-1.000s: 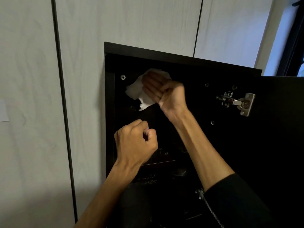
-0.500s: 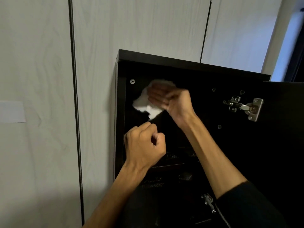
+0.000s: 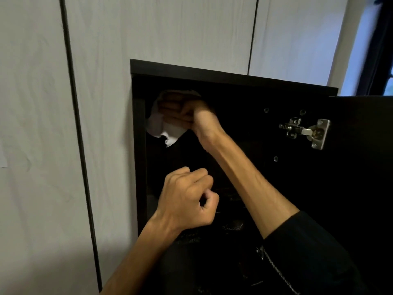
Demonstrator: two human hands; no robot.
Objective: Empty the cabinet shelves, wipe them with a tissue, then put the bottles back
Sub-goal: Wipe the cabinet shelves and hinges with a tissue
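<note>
A black cabinet (image 3: 212,73) hangs on a pale wall, its inside very dark. My right hand (image 3: 191,116) reaches into the upper left of the cabinet and holds a crumpled white tissue (image 3: 168,130) against the inner left side, near the top. My left hand (image 3: 187,199) hovers in front of the lower part of the opening, fingers curled into a loose fist with nothing in it. No bottles are visible. The shelves are hard to make out in the dark.
The cabinet door (image 3: 365,167) stands open at the right, hung on a metal hinge (image 3: 306,133). Pale wood-grain wall panels (image 3: 102,124) with dark vertical seams surround the cabinet. A window edge (image 3: 380,60) shows at the far right.
My right hand with the tissue has slid left, toward the cabinet's upper left inner corner. My left hand stays curled in front of the opening.
</note>
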